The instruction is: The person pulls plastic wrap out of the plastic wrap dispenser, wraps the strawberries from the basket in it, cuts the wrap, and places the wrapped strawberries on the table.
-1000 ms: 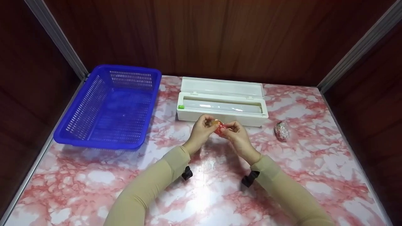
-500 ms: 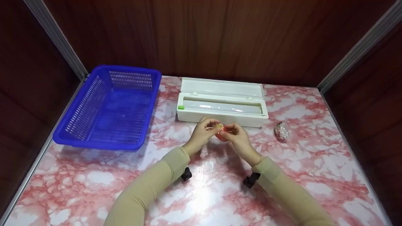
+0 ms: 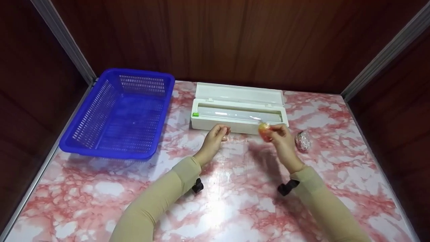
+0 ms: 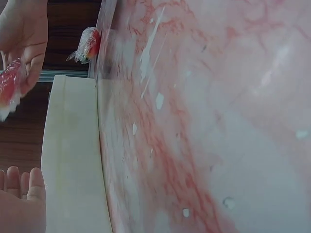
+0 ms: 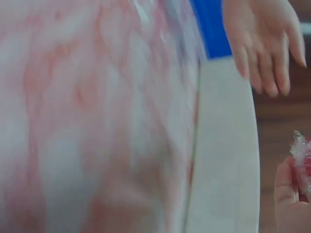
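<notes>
My right hand (image 3: 283, 141) pinches a small red-and-yellow piece wrapped in clear cling film (image 3: 264, 131), held up in front of the white dispenser box's right half. Its film is gathered in crinkled ends, as the right wrist view shows. The left hand (image 3: 213, 141) is raised before the box's left half, holding nothing; its fingers look straight in the right wrist view. A second film-wrapped piece (image 3: 303, 142), red and yellow in the left wrist view, lies on the table just right of my right hand.
The long white dispenser box (image 3: 215, 123) has its lid (image 3: 238, 93) tipped back, with a roll of cling film (image 3: 235, 114) inside and a green slider (image 3: 195, 114) at its left end. A blue plastic basket (image 3: 107, 154) stands at the left. Dark wood-look panels (image 3: 215, 40) enclose the table.
Both hands held the wrapped piece together before. The left hand has let go, and my right hand has moved right with the piece.
</notes>
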Demonstrator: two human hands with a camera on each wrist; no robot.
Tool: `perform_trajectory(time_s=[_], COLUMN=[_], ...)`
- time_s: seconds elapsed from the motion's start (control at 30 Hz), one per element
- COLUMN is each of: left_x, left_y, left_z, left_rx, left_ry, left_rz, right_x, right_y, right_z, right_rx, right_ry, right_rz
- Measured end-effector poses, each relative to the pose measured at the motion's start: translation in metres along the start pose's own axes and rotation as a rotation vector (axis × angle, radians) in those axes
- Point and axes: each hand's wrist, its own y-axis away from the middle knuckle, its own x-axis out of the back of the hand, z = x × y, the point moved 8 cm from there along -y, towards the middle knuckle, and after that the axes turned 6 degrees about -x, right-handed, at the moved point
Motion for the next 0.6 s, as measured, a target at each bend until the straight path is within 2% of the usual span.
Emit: perform_trajectory(time_s=[0.1, 0.2, 0.27, 0.33, 0.43, 0.6], left_x=[0.001, 0.001, 0.002, 0.003, 0.003, 0.002], left_y=[0.0, 0.0, 0.001, 0.001, 0.002, 0.003], left_z=[-0.001, -0.001, -0.001, -0.002, -0.002, -0.003], left_rx=[0.003, 0.012, 0.019, 0.022, 0.022, 0.021], left_ry=[0.007, 0.009, -0.002, -0.009, -0.022, -0.028], left_rz=[-0.004, -0.013, -0.015, -0.019, -0.018, -0.016], right_x=[0.039, 0.063, 0.084, 0.102, 0.131, 0.141], right_y=[-0.013, -0.007, -0.006, -0.001, -0.001, 0.019], right_z=[-0.012, -0.044, -0.058, -0.069, -0.068, -0.072], right_rx=[0.039, 0.018, -0.004, -0.043, -0.078, -0.257], right_ry=[-0.119, -0.231, -0.278, -0.233, -0.132, 0.006], right_rz=[0.075, 0.127, 0.201, 0.302, 0.431, 0.505])
